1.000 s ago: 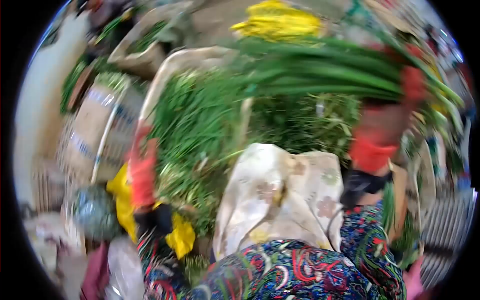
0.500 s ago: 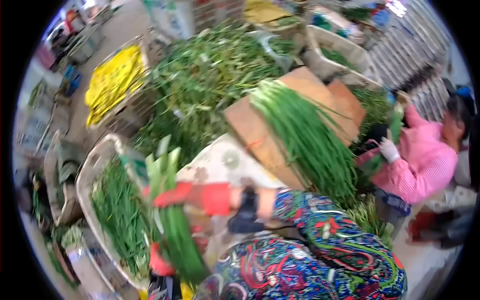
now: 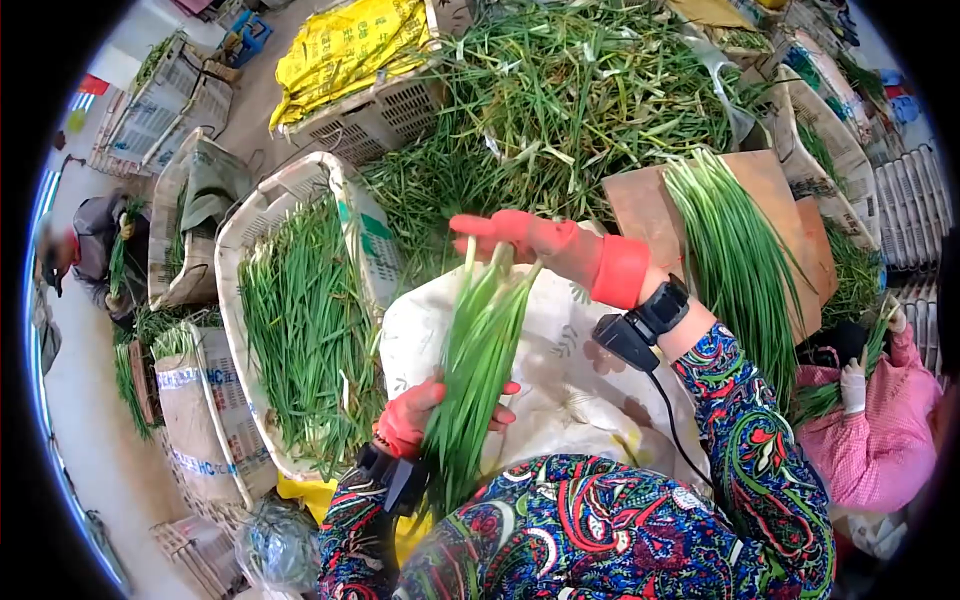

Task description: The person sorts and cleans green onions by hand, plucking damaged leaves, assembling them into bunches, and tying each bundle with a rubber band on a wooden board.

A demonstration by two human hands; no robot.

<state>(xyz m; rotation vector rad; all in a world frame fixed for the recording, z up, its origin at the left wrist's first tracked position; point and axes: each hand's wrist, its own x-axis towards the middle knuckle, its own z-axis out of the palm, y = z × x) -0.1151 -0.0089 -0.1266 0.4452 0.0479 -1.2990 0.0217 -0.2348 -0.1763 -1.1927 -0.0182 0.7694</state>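
A bunch of garlic chives stands tilted over my lap, pale stem ends up and green leaves hanging down. My left hand, in a red glove, is wrapped round the lower part, fingertips showing on the right side of the leaves. At the top, my red-gloved right hand lies across the stem ends with its fingers stretched out to the left. Beneath the bunch is a pale patterned cloth over my knees. A crate filled with more chives stands to the left.
On a board at the right lies a large pile of chives. Loose leaf trimmings are heaped ahead. Yellow sacks fill a crate behind. A co-worker in pink sits right; another person is far left.
My right hand has moved from around the bunch up to its stem ends, fingers now straight. My left hand has come up round the leaves. The view has swung right-to-left across the scene.
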